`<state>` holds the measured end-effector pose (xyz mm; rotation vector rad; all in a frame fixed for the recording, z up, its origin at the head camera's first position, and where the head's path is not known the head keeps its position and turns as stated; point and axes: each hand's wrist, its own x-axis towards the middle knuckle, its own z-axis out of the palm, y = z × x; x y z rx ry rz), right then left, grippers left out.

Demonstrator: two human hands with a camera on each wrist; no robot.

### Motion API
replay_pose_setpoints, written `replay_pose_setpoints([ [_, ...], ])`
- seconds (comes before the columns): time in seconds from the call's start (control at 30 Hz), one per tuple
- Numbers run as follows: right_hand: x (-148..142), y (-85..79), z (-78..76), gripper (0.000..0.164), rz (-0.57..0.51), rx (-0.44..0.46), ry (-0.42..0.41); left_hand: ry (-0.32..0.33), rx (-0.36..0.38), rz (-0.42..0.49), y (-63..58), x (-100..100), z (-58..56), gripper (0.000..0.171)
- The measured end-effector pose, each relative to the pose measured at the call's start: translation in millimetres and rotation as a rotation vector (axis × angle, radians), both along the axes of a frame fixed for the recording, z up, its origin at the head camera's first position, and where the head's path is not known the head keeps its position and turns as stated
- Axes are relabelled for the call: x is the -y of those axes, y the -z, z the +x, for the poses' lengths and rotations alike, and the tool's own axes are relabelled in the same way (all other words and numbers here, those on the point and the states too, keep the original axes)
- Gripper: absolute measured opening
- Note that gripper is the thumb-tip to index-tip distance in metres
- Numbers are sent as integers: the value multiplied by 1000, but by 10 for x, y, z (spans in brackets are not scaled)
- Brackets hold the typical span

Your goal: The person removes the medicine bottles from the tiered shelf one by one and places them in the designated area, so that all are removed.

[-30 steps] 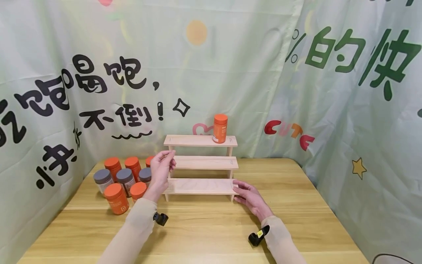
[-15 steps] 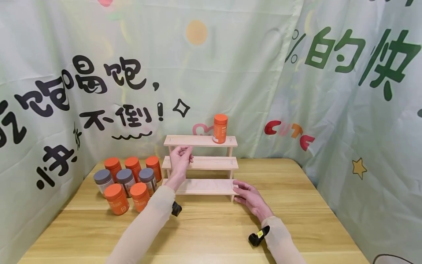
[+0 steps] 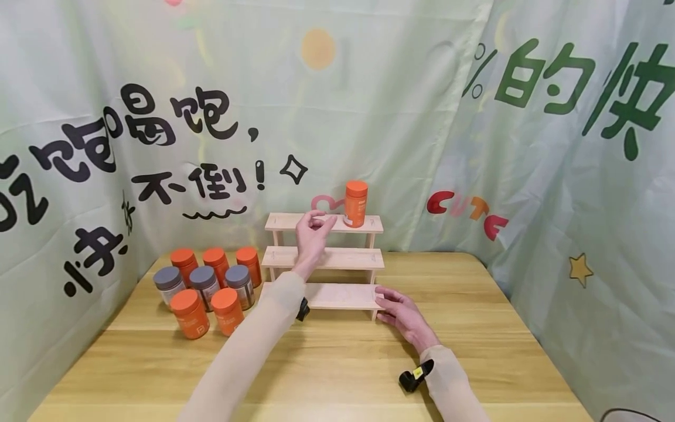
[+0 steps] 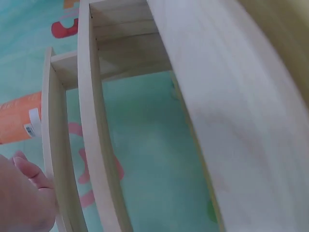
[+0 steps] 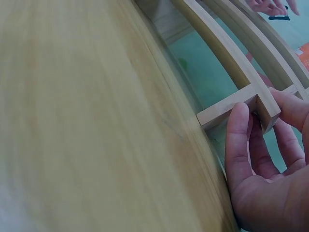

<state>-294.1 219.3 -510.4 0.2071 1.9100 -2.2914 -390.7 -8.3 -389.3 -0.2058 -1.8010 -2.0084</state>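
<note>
A three-tier wooden display rack [image 3: 343, 296] stands on the table, and one orange jar [image 3: 355, 205] sits upright on its top tier, right of centre. My left hand [image 3: 313, 234] is over the top tier, just left of that jar, its fingers loosely bent and holding nothing. In the left wrist view a small gap separates the hand [image 4: 26, 200] from the jar [image 4: 19, 118]. My right hand [image 3: 403, 316] grips the right end of the lowest tier; the right wrist view shows thumb and fingers around that end, beside the leg [image 5: 227, 107].
Left of the rack, several orange-lidded jars [image 3: 190, 313] and grey-lidded jars [image 3: 204, 284] stand grouped on the wooden table [image 3: 337, 363]. A printed fabric backdrop [image 3: 390, 117] hangs behind and at both sides.
My left hand has moved right and up from the rack's left side to beside the jar on the top tier, its fingers parting slightly. My right hand stays on the lowest tier's end.
</note>
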Motion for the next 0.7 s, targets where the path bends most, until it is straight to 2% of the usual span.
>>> replay_pose_setpoints([
  [0.17,-14,-38,6,47,16,-4,-25,13,2,15,-74,-164,-61,38],
  [0.3,-22,-40,20,43,11,2,-15,20,24,-37,-140,-266,-89,39],
  [0.47,-32,-58,20,42,13,-15,-3,17,18,-50,-232,-337,-142,51],
  [0.7,-18,-48,28,44,15,-11,-16,58,67,-36,-271,-399,-229,68],
])
